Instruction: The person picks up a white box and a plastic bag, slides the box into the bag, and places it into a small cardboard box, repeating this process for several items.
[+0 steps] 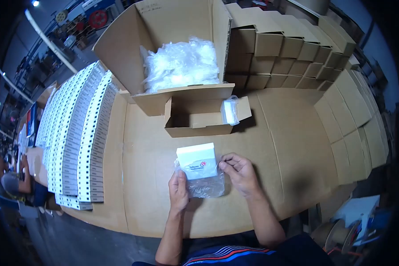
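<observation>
A small white box (197, 159) with a red logo and dark print sits partly inside a clear plastic bag (207, 188), its upper end sticking out of the bag. My left hand (178, 191) is closed on the left edge of the bag and box, thumb on the front. On the other side, my right hand (241, 174) is closed, thumb and forefinger pinching at the bag's right edge. Beyond them stands an open brown carton (199, 131) with one wrapped white packet (230, 111) at its right end.
A large cardboard box (173, 20) full of clear plastic bags (181, 64) stands behind the carton. Rows of white boxes (75, 146) line the left side. Brown cartons are stacked at the back right (288, 53) and right edge (350, 128). Another person (24, 177) is at far left.
</observation>
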Demonstrator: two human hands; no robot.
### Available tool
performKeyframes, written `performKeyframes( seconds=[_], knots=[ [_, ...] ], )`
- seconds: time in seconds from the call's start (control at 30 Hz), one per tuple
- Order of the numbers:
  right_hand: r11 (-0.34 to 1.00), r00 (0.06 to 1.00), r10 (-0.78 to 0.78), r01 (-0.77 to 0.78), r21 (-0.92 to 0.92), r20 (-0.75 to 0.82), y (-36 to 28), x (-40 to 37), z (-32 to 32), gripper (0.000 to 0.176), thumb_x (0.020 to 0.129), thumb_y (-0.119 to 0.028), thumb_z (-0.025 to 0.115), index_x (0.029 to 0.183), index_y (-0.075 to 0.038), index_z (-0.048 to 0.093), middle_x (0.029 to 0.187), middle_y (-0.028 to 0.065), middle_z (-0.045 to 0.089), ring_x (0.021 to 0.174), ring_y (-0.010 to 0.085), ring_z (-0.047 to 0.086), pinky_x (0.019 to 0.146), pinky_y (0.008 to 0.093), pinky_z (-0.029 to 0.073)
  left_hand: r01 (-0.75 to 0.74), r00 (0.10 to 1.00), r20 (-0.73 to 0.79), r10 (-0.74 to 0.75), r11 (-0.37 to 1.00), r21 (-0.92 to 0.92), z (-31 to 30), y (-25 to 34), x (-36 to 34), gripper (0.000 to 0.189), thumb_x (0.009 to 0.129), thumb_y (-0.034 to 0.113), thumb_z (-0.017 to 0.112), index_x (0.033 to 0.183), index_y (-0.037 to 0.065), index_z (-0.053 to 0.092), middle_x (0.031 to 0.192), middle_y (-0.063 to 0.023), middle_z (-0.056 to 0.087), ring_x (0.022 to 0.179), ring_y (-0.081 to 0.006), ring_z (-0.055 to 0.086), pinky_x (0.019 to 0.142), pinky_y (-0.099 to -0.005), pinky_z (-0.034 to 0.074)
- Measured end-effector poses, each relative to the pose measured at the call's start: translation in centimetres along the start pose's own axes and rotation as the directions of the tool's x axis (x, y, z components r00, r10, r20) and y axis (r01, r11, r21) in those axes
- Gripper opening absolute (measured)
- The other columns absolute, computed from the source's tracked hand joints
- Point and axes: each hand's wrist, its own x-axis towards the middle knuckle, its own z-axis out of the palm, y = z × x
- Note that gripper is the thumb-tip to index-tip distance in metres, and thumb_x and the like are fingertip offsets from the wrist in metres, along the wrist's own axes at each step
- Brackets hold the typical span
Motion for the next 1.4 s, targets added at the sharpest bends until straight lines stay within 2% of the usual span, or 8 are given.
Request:
performKeyframes(
  seconds=[0.3,0.53,0.57,0.67,0.87,1.17,1.3,1.4],
  knots=[
    [0.948,0.955,-0.294,0.297,0.112,-0.045,1.5,-1.3,4.7,0.008,0.104,-0.007,0.061,0.111,-0.003,0.060,0.109,0.0075,0.068,0.096,0.0074,0.057,0.090,0.0231,0.045,-0.250,0.949,0.260,0.179,0.929,0.274,-2.7,3.4,0.6,0.057,0.113,0.036,0.036,0.149,-0.007,0.048,0.146,-0.0184,0.058,0.135,-0.0283,0.054,0.115,-0.0389,0.038],
    [0.924,0.906,-0.267,0.337,0.178,-0.330,2.7,-2.0,8.0,0.006,0.106,-0.007,0.056,0.112,-0.005,0.054,0.098,-0.0007,0.055,0.093,0.0065,0.053,0.086,0.0233,0.045,0.049,0.966,0.256,-0.022,0.994,-0.100,-3.0,3.3,-0.3,0.063,0.108,0.037,0.053,0.158,0.003,0.034,0.141,-0.0137,0.054,0.132,-0.0237,0.053,0.100,-0.0400,0.055],
    [0.929,0.919,-0.238,0.309,0.201,-0.314,3.0,-1.9,7.9,0.006,0.107,-0.008,0.055,0.112,-0.006,0.054,0.100,-0.0003,0.055,0.093,0.0065,0.053,0.085,0.0241,0.046,-0.032,0.951,0.304,0.049,0.998,-0.060,-3.0,3.1,-0.3,0.047,0.105,0.024,0.062,0.144,0.000,0.053,0.139,-0.0136,0.057,0.129,-0.0229,0.054,0.107,-0.0382,0.048],
    [0.985,0.968,-0.162,0.171,0.034,-0.190,3.9,-1.9,6.6,0.012,0.106,-0.008,0.056,0.116,-0.004,0.053,0.115,0.0052,0.062,0.101,0.0092,0.057,0.092,0.0260,0.047,0.231,0.958,0.173,-0.228,0.973,0.001,-2.7,3.8,-0.7,0.043,0.103,0.022,0.065,0.139,0.001,0.057,0.131,-0.0126,0.062,0.120,-0.0197,0.059,0.092,-0.0341,0.057],
    [0.932,0.920,-0.362,0.357,-0.060,-0.150,2.7,-2.1,8.5,0.040,0.103,-0.011,0.061,0.138,0.002,0.048,0.138,0.0229,0.061,0.120,0.0209,0.063,0.109,0.0354,0.046,0.166,0.983,0.088,-0.160,0.984,-0.067,-2.0,3.5,-0.2,0.029,0.107,0.025,0.058,0.125,0.003,0.063,0.118,-0.0088,0.067,0.107,-0.0201,0.067,0.085,-0.0408,0.063],
    [0.958,0.988,-0.121,0.091,-0.272,-0.094,1.1,-2.7,7.0,0.024,0.105,-0.009,0.058,0.121,0.006,0.068,0.133,0.0159,0.067,0.117,0.0153,0.063,0.101,0.0293,0.049,0.107,0.992,-0.069,-0.104,0.993,0.043,-0.9,3.1,-0.6,0.029,0.109,0.028,0.056,0.103,0.002,0.067,0.092,-0.0027,0.068,0.079,-0.0087,0.064,0.070,-0.0270,0.057],
    [0.941,0.921,-0.312,0.267,-0.207,-0.233,0.9,-3.0,6.8,0.019,0.102,-0.007,0.061,0.113,0.004,0.074,0.142,0.0190,0.060,0.121,0.0198,0.061,0.104,0.0323,0.047,0.074,0.989,-0.128,-0.074,0.997,-0.001,-0.6,3.1,-0.5,0.029,0.110,0.028,0.054,0.100,0.003,0.065,0.087,-0.0009,0.064,0.075,-0.0071,0.061,0.067,-0.0262,0.055],
    [0.864,0.898,-0.416,0.440,-0.244,0.145,0.9,-3.1,5.3,0.017,0.095,-0.004,0.069,0.110,-0.001,0.077,0.147,0.0217,0.055,0.125,0.0256,0.061,0.106,0.0340,0.045,0.061,0.989,-0.138,-0.061,0.998,0.000,-0.5,3.4,-0.2,0.030,0.110,0.028,0.053,0.100,0.002,0.065,0.085,-0.0006,0.063,0.075,-0.0063,0.059,0.067,-0.0250,0.052]
  ],
)
